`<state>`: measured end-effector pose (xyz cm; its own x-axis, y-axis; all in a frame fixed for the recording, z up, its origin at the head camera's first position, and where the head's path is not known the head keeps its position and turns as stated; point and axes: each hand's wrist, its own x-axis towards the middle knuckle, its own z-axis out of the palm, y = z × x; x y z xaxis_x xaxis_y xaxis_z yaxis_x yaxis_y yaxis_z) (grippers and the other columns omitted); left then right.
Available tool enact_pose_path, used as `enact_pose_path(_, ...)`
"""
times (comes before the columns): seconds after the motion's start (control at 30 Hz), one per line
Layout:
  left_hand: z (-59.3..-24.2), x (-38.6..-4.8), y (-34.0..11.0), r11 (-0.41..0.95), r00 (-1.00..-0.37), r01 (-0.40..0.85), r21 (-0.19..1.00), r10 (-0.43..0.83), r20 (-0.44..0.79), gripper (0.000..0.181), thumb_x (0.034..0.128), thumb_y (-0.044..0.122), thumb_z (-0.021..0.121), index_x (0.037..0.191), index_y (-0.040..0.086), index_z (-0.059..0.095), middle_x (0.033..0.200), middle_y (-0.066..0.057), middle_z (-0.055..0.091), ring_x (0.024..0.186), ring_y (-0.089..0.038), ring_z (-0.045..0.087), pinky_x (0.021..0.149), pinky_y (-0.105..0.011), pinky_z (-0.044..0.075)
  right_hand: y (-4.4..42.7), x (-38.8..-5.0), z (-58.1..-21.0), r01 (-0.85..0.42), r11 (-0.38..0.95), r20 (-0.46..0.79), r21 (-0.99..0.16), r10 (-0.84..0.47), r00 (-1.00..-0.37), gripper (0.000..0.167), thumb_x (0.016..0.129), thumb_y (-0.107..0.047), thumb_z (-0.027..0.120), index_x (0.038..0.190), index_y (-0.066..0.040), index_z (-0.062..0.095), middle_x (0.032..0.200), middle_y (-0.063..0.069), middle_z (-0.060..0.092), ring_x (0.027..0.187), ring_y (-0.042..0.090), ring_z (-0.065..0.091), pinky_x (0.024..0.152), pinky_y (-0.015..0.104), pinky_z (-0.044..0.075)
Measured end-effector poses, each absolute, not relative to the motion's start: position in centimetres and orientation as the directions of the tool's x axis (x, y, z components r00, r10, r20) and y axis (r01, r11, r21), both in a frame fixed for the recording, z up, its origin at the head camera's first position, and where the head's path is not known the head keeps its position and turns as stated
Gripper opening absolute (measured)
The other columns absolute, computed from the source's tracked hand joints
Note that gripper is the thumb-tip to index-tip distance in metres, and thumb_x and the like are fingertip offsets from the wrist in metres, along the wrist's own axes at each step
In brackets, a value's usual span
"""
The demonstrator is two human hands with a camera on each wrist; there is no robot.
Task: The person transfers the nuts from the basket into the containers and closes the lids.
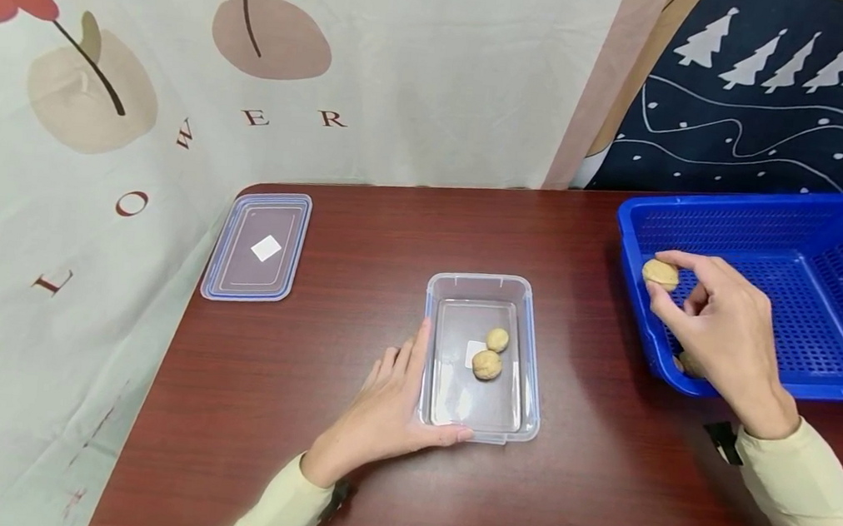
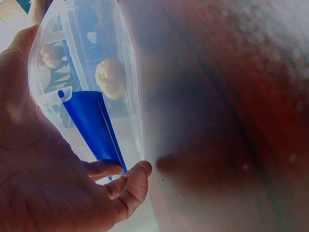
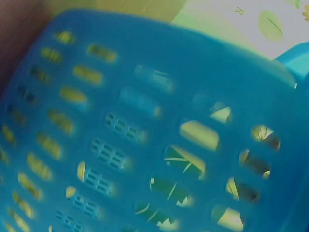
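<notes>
Between thumb and index finger, my right hand pinches a walnut over the left rim of a blue plastic basket. Part of another walnut shows in the basket beneath that hand. My left hand rests against a clear plastic container, fingers extended along its left side and thumb on its front rim. Two walnuts lie inside the container, a larger one and a smaller one. Through the clear wall, the left wrist view shows one walnut. The basket's slotted wall fills the right wrist view, hiding the hand.
A clear lid with a blue edge lies at the table's back left. The reddish-brown table meets a flower-print cloth behind it. Dark cloth with white trees hangs behind the basket.
</notes>
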<state>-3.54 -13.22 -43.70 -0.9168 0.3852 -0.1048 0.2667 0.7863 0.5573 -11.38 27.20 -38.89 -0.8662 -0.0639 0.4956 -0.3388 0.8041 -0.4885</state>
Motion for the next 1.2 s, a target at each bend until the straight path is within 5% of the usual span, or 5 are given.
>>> enact_pose_path(0.77, -43.7, -3.4, -13.1, 0.798, -0.917, 0.279, 0.533, 0.386, -0.097, 0.149, 0.0764, 0.079, 0.084, 0.176, 0.013, -0.005, 0.168, -0.020, 0.039, 0.136, -0.036, 0.044, 0.117, -0.055, 0.036, 22.4, -11.2, -39.7, -0.476, 0.731, 0.548, -0.488, -0.168, -0.819, 0.047, 0.087, -0.005, 0.089, 0.133, -0.010, 0.076, 0.076, 0.000, 0.053, 0.065, 0.008, 0.044, 0.059, 0.023, 0.033)
enact_pose_path(1.2, -43.7, -3.4, -13.1, 0.800, -0.920, 0.271, 0.535, 0.380, -0.102, 0.149, 0.0765, 0.079, 0.084, 0.176, 0.013, -0.005, 0.169, -0.020, 0.039, 0.133, -0.036, 0.045, 0.115, -0.055, 0.037, 20.5, -10.5, -39.7, -0.546, 0.668, 0.499, -0.505, -0.290, -0.816, 0.050, 0.086, -0.005, 0.091, 0.132, -0.014, 0.074, 0.096, -0.003, 0.069, 0.073, 0.009, 0.053, 0.063, 0.018, 0.039)
